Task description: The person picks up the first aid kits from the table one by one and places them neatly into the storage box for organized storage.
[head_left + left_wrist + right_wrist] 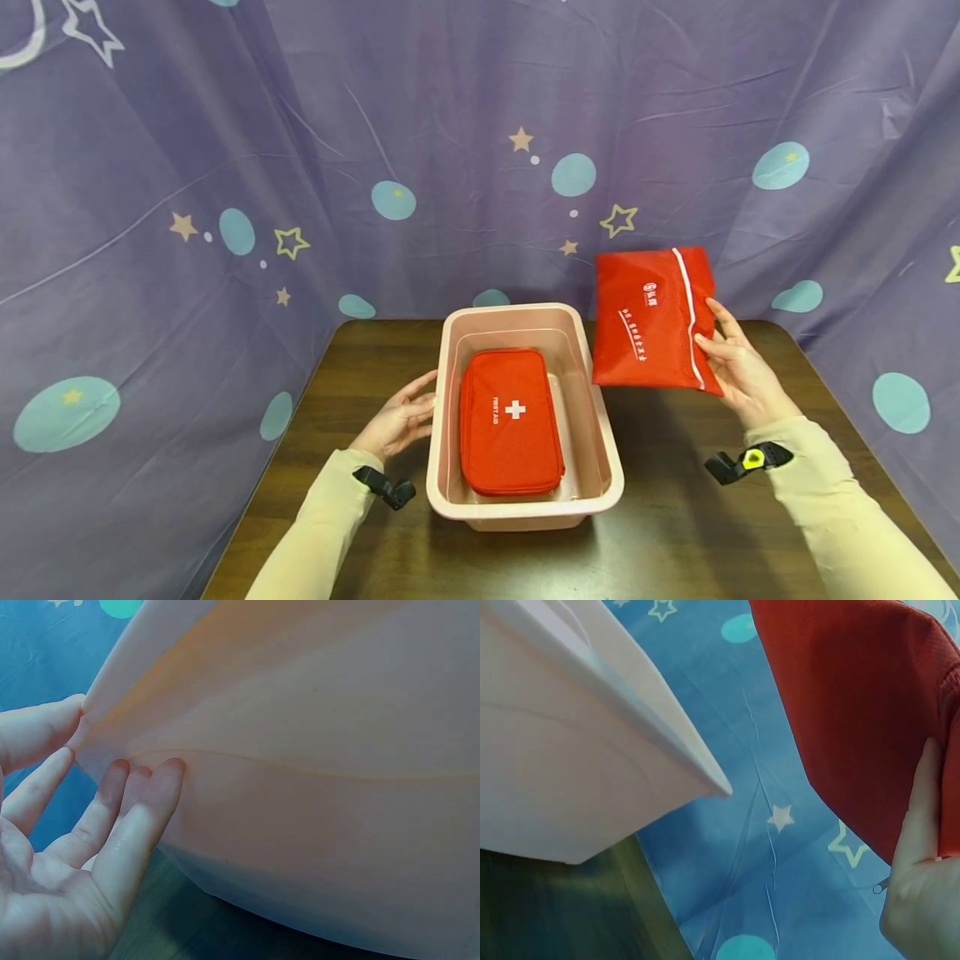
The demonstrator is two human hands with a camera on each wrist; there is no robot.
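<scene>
A pale pink plastic tub point(525, 508) stands on the table, and inside lies a red zipped first aid bag point(517, 458) with a white cross facing up. My left hand point(397, 421) is at the tub's left side; in the left wrist view its fairly straight fingers point(135, 847) rest against the outer wall. To the right of the tub, my right hand point(738, 367) pinches a flat red pouch point(645, 333) by its white-striped edge, with the thumb on the printed face. Raised above the table, this pouch overlaps the tub's right rim in the head view.
The dark wooden table point(675, 500) reaches back to a purple curtain point(465, 100) printed with stars and blue ovals. Black straps with small mounts sit on both wrists, over pale yellow sleeves point(825, 492).
</scene>
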